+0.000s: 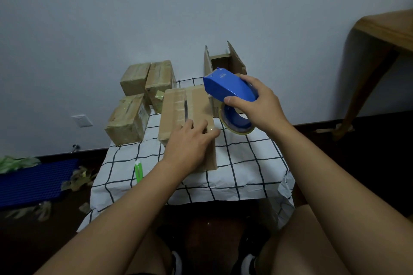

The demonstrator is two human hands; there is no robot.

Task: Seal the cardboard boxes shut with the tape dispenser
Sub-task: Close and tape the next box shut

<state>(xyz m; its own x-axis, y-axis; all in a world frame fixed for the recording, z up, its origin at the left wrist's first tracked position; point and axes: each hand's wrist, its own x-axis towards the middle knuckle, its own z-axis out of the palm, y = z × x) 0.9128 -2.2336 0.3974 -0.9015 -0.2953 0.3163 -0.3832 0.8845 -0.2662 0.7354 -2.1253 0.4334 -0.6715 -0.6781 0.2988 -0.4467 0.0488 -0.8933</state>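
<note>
Three taped boxes (136, 100) stacked at table's (257, 163) far left; one open box (223, 62) waits behind. Current box (185, 114) sits mid-table, flaps closed, tape along the seam. Left hand (190, 143) lies on its near end, fingers pressing the tape end down. Right hand (259, 102) grips the dispenser (230, 89), lifted just right of the box. Judged step: finishing this seal. Next: smooth the strip, set box aside, fetch the open one.
</note>
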